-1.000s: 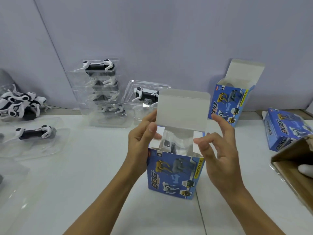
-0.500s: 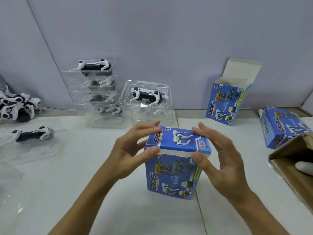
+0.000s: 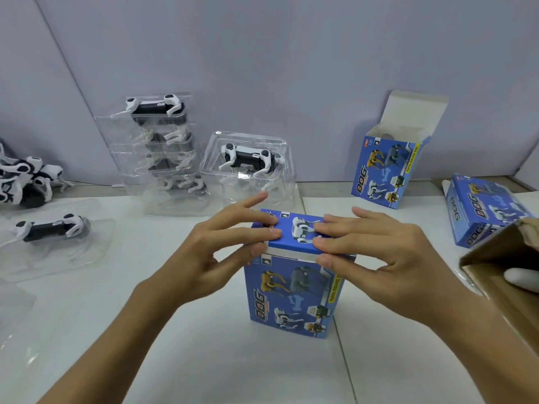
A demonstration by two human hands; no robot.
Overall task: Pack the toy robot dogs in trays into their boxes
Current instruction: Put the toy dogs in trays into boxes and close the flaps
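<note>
Left hand: your left hand (image 3: 221,252) reaches in from the lower left; its straight fingers lie spread on the left part of the lid (image 3: 294,233), and the thumb presses the lid's front edge.
Right hand: your right hand (image 3: 388,258) mirrors it from the lower right, with flat fingers on the right part of the lid and the thumb at the front edge. Neither hand curls round anything.
Box: the box (image 3: 291,295) stands upright on the table (image 3: 204,360), between your hands. A white strip shows under the lid's front edge, so the lid is not fully down.
Hidden: nothing of the inside of the box shows. Your fingers cover parts of the lid's print.
Cut off: the carton (image 3: 507,275) at the right edge is only partly in frame; a white rounded thing (image 3: 522,279) in its mouth cannot be made out.
Blurred: the lower dogs in the stack (image 3: 163,158) are hazy through the clear plastic.
Behind the box: a tray (image 3: 248,161) with one dog stands just beyond your left fingertips, beside the stack.
Far left: a dog (image 3: 52,228) lies on a flat clear sheet; a heap of loose dogs (image 3: 26,182) sits against the wall.
Far right: an open box (image 3: 390,158) stands near the wall; another box (image 3: 484,211) lies on its side just beside the carton.
</note>
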